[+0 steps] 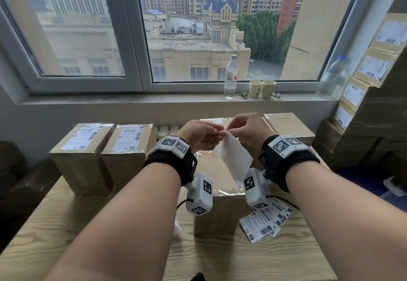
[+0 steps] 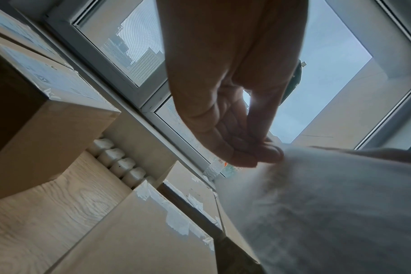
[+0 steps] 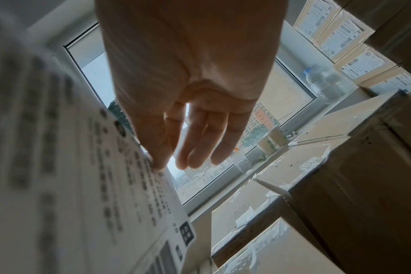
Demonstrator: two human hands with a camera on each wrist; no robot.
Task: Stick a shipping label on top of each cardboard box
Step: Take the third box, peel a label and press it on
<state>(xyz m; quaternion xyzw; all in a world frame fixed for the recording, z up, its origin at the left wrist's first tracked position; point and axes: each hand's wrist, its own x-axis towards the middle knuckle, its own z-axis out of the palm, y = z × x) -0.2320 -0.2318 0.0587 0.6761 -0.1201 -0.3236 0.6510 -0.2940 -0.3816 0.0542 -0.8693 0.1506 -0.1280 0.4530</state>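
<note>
L hand (image 1: 198, 134) & R hand (image 1: 248, 132) both pinch label (image 1: 232, 156) top edge, above unlabelled box (image 1: 218, 206); spare labels (image 1: 265, 219) at 4 o'clock.

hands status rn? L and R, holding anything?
Left hand: pinching the top corner of the shipping label.
Right hand: pinching the same corner of it.

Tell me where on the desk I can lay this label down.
Bare wood lies on the desk's near left, in front of the two labelled boxes. Crowded: the box under the hands and loose labels beside it on the right.
</note>
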